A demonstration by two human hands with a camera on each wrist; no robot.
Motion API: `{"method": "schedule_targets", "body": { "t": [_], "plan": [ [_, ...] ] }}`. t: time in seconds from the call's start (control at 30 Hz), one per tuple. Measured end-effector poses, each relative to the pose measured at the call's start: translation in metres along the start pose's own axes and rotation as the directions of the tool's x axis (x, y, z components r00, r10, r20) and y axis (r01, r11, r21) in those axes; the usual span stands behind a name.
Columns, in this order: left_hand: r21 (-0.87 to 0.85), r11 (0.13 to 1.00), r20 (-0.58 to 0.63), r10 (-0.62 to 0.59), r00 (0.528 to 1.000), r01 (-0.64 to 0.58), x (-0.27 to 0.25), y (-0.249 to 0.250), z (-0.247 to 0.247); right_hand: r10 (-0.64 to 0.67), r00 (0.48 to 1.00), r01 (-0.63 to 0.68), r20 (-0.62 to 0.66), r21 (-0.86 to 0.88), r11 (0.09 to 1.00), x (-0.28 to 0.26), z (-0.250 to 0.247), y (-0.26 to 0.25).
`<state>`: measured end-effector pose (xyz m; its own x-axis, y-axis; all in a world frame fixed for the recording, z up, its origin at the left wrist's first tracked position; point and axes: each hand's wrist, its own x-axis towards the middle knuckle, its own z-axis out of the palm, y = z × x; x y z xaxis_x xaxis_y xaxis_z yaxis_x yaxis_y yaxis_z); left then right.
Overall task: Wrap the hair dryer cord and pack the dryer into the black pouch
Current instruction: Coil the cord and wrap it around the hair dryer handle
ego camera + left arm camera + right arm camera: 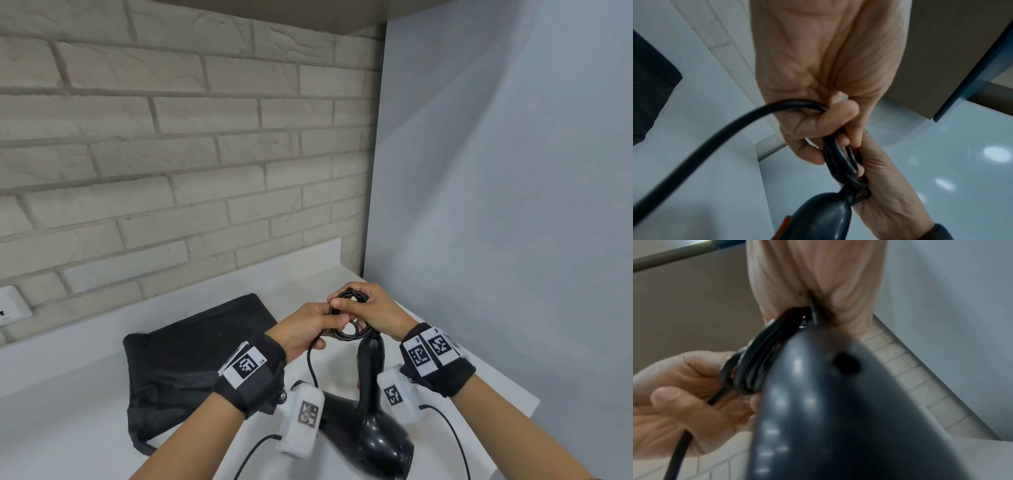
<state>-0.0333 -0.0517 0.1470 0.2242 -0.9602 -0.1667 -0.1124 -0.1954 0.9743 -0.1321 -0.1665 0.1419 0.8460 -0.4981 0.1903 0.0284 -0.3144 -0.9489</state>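
At lower centre of the head view, the right hand (371,310) is gripping the coiled cord (346,327) above the hair dryer (373,425), fingers curled round the loops. The left hand (308,329) is pinching the cord's loose length. The black pouch (185,363) is lying flat at lower left on the white counter (68,394).
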Motion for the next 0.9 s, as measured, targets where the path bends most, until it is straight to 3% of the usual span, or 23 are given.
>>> {"method": "schedule_targets", "body": {
  "t": [0.2,0.33,0.43,0.57,0.63,0.7,0.73,0.8,0.9],
  "plan": [
    [0.16,0.986,-0.217,0.075,0.973,-0.04,-0.018,-0.003,-0.009,0.064,0.984,-0.066,-0.168,-0.006,0.998,0.004,-0.008,0.013],
    [0.311,0.939,-0.23,0.226,0.947,-0.149,-0.041,0.006,-0.013,0.118,0.975,-0.105,-0.186,0.074,0.992,0.006,-0.009,0.015],
    [0.482,0.855,-0.133,0.285,0.949,-0.189,-0.06,0.004,-0.021,0.166,0.965,-0.134,-0.203,0.162,0.978,0.005,-0.012,0.015],
    [0.635,0.764,0.034,0.122,0.992,-0.116,-0.079,-0.015,-0.033,0.184,0.967,-0.146,-0.178,0.203,0.968,0.002,-0.012,0.013],
    [0.744,0.667,-0.036,0.08,0.996,-0.027,-0.074,-0.03,-0.033,0.184,0.971,-0.149,-0.152,0.213,0.965,0.001,-0.008,0.011],
    [0.843,0.53,-0.178,0.115,0.977,0.091,-0.062,-0.046,-0.029,0.182,0.974,-0.148,-0.133,0.231,0.962,0.001,-0.003,0.008],
    [0.847,0.516,-0.225,0.134,0.965,0.126,-0.057,-0.053,-0.026,0.182,0.975,-0.147,-0.131,0.239,0.96,0.001,-0.001,0.006],
    [0.773,0.624,-0.229,0.099,0.968,0.119,-0.046,-0.066,-0.018,0.182,0.974,-0.141,-0.135,0.264,0.954,0.0,0.002,0.005],
    [0.582,0.812,-0.139,0.053,0.989,0.039,-0.039,-0.071,-0.004,0.18,0.971,-0.131,-0.157,0.283,0.95,-0.002,0.001,0.005]
  ]
}}
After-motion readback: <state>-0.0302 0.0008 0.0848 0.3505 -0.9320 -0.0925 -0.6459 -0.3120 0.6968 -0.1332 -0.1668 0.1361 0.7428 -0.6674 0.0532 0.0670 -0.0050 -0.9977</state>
